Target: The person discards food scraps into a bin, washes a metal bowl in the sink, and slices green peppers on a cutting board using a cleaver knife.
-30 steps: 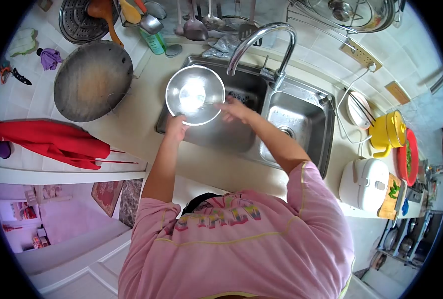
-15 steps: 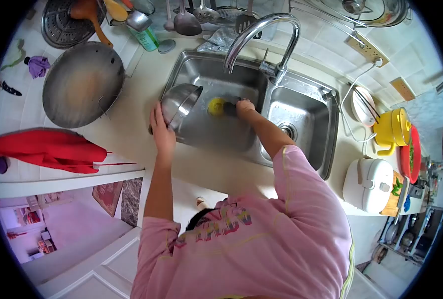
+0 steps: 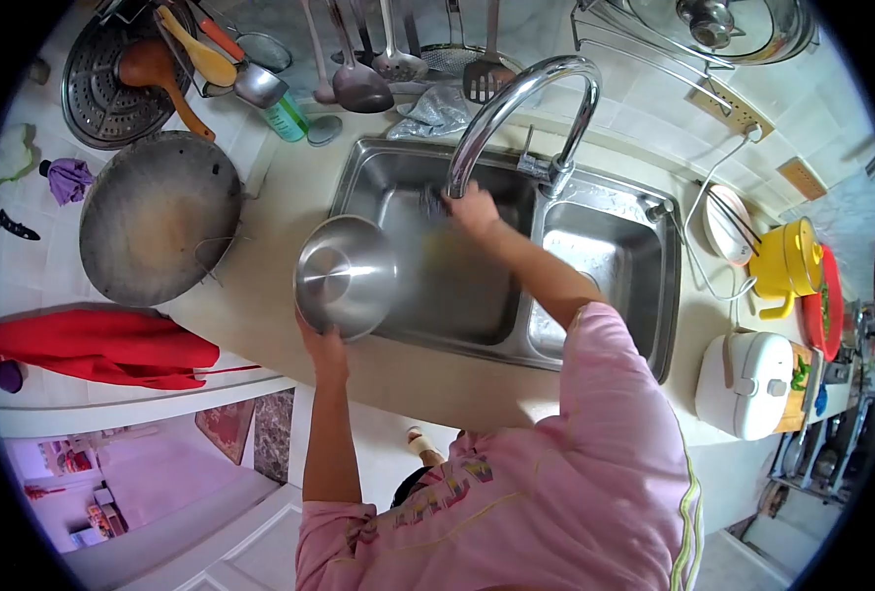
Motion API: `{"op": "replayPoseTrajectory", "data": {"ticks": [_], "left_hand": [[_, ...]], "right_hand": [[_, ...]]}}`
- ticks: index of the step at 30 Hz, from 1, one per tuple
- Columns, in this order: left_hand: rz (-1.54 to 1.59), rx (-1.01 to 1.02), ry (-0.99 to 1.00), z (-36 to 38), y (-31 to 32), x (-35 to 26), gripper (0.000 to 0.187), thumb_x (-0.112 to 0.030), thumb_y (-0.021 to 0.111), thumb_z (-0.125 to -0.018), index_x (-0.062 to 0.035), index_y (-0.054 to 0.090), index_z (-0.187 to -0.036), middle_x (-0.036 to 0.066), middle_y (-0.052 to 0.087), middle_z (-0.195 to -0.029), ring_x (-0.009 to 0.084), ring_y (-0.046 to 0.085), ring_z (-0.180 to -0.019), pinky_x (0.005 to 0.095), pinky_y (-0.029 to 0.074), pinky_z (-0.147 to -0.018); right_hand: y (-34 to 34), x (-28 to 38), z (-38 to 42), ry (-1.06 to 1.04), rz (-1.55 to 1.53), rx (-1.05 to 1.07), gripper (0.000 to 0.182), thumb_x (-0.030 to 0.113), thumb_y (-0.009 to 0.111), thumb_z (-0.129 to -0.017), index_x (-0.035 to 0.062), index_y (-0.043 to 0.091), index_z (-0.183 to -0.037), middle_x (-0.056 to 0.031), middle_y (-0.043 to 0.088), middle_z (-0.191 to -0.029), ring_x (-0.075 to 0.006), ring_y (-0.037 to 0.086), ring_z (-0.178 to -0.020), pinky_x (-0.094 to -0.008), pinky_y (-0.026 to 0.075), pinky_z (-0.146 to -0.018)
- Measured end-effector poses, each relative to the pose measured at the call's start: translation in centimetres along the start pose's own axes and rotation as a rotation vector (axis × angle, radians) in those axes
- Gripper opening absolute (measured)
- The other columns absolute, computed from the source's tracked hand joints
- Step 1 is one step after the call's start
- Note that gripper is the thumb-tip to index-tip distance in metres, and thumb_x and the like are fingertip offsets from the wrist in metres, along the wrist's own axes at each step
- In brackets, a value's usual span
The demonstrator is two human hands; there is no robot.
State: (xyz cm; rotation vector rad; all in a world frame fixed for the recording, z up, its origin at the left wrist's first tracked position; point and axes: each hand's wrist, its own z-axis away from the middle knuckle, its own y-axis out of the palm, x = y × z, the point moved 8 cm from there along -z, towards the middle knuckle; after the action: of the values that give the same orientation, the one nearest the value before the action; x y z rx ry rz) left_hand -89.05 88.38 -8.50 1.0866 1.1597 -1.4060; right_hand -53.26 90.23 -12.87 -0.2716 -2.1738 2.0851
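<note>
My shirt: pink, yellow lines. My bowl: silver. Pan: grey fading to tan. Pot: yellow. Cloth: red.

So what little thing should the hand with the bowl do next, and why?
Probably slide the metal bowl right, over the big basin: the left hand holds it partly over the counter, where any drips might land.

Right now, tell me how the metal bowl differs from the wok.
The metal bowl is bright and shiny; the wok is dull grey, brownish in the middle. The bowl shows smaller in the picture, the wok larger. The left hand holds the bowl by its rim; no hand touches the wok. Both are round.
</note>
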Motion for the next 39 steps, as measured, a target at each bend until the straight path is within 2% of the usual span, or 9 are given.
{"op": "replayPoseTrajectory", "data": {"ticks": [4,6,11,16,21,30,34,37,39], "left_hand": [[0.016,-0.004,-0.099,0.3,0.8,0.7,0.072,0.017,0.043,-0.075,-0.0066,0.026,-0.141,0.013,0.037,-0.137,0.0255,0.039,-0.125,0.0364,0.035,-0.102],[0.057,0.011,-0.14,0.8,1.6,0.6,0.07,0.016,0.043,-0.077,-0.008,0.027,-0.14,0.013,0.038,-0.136,0.0249,0.041,-0.123,0.0362,0.038,-0.099],[0.066,0.051,-0.192,1.9,2.7,-1.8,0.063,0.012,0.041,-0.082,-0.0109,0.029,-0.139,0.011,0.042,-0.132,0.0247,0.047,-0.117,0.0363,0.045,-0.09],[0.188,0.08,-0.224,1.7,3.2,-2.0,0.059,0.005,0.048,-0.082,-0.0112,0.032,-0.136,0.01,0.047,-0.125,0.0233,0.051,-0.109,0.0358,0.051,-0.078],[0.342,0.112,-0.219,1.3,4.5,-1.5,0.061,0.003,0.05,-0.081,-0.0136,0.031,-0.136,0.01,0.048,-0.123,0.022,0.054,-0.105,0.0329,0.052,-0.072],[0.062,0.07,-0.077,0.1,7.0,-1.5,0.076,0.012,0.041,-0.076,-0.0146,0.016,-0.144,0.015,0.04,-0.131,0.0229,0.055,-0.101,0.0284,0.053,-0.066],[0.079,0.111,-0.189,1.0,8.8,-2.1,0.08,0.013,0.04,-0.075,-0.0151,0.013,-0.144,0.016,0.038,-0.133,0.0267,0.054,-0.105,0.0332,0.055,-0.069],[0.049,0.095,-0.196,0.9,8.6,-1.5,0.076,0.011,0.042,-0.08,-0.0178,0.014,-0.144,0.015,0.038,-0.134,0.0286,0.05,-0.111,0.0368,0.054,-0.069],[0.012,0.087,-0.15,0.4,8.6,-0.8,0.074,0.011,0.043,-0.082,-0.0186,0.015,-0.144,0.014,0.038,-0.135,0.0289,0.049,-0.113,0.0368,0.053,-0.067]], "right_hand": [[-7.5,-7.0,-3.8,0.164,0.155,-0.148,0.03,0.014,0.051,-0.084,0.004,0.052,-0.112,-0.0184,0.048,-0.115,-0.0292,0.056,-0.094,-0.0354,0.053,-0.071],[-3.2,-12.3,-7.1,0.304,0.119,-0.207,0.034,0.017,0.046,-0.089,0.0,0.049,-0.118,-0.0229,0.045,-0.124,-0.031,0.056,-0.096,-0.0368,0.052,-0.074],[-6.8,-10.3,-4.2,0.215,0.168,-0.157,0.037,0.014,0.045,-0.087,-0.0008,0.047,-0.121,-0.0247,0.045,-0.124,-0.0333,0.054,-0.102,-0.0414,0.047,-0.085],[-10.2,-11.9,2.1,0.357,-0.274,-0.868,0.048,0.006,0.06,-0.072,-0.0023,0.051,-0.119,-0.0269,0.05,-0.118,-0.041,0.05,-0.106,-0.0451,0.041,-0.093],[-3.2,-16.0,-0.1,0.675,-1.282,-0.678,0.058,0.016,0.062,-0.079,-0.0031,0.041,-0.13,-0.0263,0.052,-0.12,-0.035,0.051,-0.113,-0.0359,0.039,-0.096],[-4.4,-14.2,1.0,0.588,-1.134,-0.438,0.06,0.024,0.058,-0.087,-0.0029,0.035,-0.135,-0.0167,0.054,-0.119,-0.0238,0.052,-0.108,-0.0304,0.039,-0.093],[-6.2,-13.1,2.0,0.565,-1.082,-0.523,0.061,0.023,0.057,-0.088,-0.0025,0.031,-0.137,-0.0248,0.043,-0.134,-0.0329,0.038,-0.128,-0.0355,0.03,-0.104],[-7.2,-10.1,3.6,0.439,-0.885,-0.841,0.04,0.015,0.056,-0.086,-0.0052,0.047,-0.119,-0.0299,0.051,-0.116,-0.0426,0.045,-0.114,-0.0453,0.034,-0.1],[-3.3,-6.2,3.9,0.495,-1.646,-0.562,0.027,0.01,0.054,-0.086,-0.0027,0.054,-0.111,-0.0229,0.058,-0.103,-0.0333,0.055,-0.093,-0.0427,0.045,-0.086]]}}
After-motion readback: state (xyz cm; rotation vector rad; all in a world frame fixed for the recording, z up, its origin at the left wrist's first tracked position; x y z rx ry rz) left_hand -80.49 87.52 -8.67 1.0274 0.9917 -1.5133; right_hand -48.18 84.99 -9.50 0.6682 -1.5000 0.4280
